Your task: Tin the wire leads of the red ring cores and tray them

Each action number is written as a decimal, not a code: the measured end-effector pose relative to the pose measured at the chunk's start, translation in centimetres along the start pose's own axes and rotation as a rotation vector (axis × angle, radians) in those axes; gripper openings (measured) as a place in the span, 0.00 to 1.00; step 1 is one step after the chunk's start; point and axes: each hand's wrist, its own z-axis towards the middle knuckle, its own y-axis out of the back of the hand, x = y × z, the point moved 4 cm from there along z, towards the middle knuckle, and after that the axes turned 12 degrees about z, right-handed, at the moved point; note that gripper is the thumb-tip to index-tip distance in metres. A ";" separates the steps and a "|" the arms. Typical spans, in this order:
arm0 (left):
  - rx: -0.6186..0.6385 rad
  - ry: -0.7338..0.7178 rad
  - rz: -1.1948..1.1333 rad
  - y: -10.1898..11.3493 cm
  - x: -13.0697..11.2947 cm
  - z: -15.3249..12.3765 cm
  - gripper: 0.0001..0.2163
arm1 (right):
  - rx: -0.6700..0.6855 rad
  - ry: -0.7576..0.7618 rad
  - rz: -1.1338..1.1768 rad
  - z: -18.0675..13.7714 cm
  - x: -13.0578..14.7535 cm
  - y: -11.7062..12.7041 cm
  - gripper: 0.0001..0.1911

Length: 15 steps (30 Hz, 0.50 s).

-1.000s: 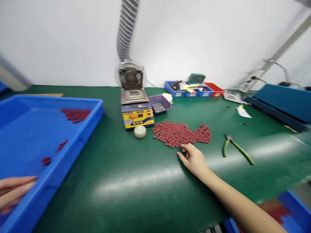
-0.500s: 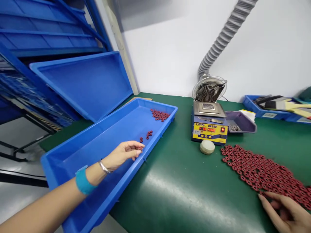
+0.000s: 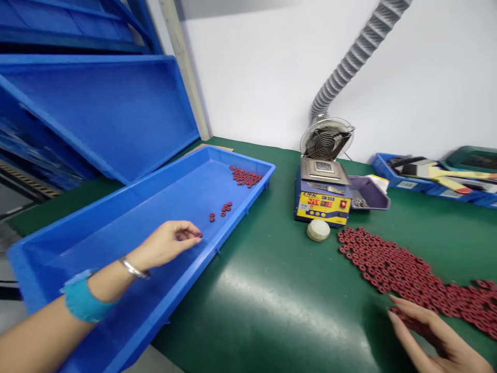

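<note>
My left hand (image 3: pixel 166 246), with a silver bangle and a teal wristband, reaches into the long blue tray (image 3: pixel 151 178). Thumb and fingers pinch a small dark-red ring (image 3: pixel 199 235) above the tray floor. Beyond it lie several loose rings (image 3: pixel 226 208) and a cluster of rings (image 3: pixel 244 177) at the tray's far end. My right hand (image 3: pixel 438 334) hovers at the near edge of a wide spread of similar red rings (image 3: pixel 396 264) on the green table (image 3: pixel 287 300). A red ring (image 3: pixel 395 311) shows between its thumb and fingertip.
A blue-and-yellow hot plate (image 3: pixel 324 194) with a digital display stands mid-table, a round fan and grey duct (image 3: pixel 357 52) behind it. A whitish round block (image 3: pixel 318 230) sits before it, a purple bin (image 3: pixel 368 191) beside it. Blue tool bins (image 3: pixel 407 181) stand at right; another blue tray (image 3: pixel 104 114) leans at left.
The view has turned, so the scene sits farther left. My right hand has come slightly away from the pile's edge, a ring now showing in its fingers. My left hand stays over the tray.
</note>
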 end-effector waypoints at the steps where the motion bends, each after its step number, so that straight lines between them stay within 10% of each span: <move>1: -0.015 0.023 0.025 0.2 0.7 0.4 0.10 | 0.059 0.016 0.036 0.1 1.6 -0.5 0.16; 8: -0.136 0.125 0.051 -1.5 2.9 3.5 0.16 | 0.270 0.002 0.367 2.9 8.2 -4.2 0.08; 15: -0.313 0.025 0.134 -0.1 -3.1 2.3 0.22 | 0.403 -0.167 0.699 9.4 11.4 -6.7 0.13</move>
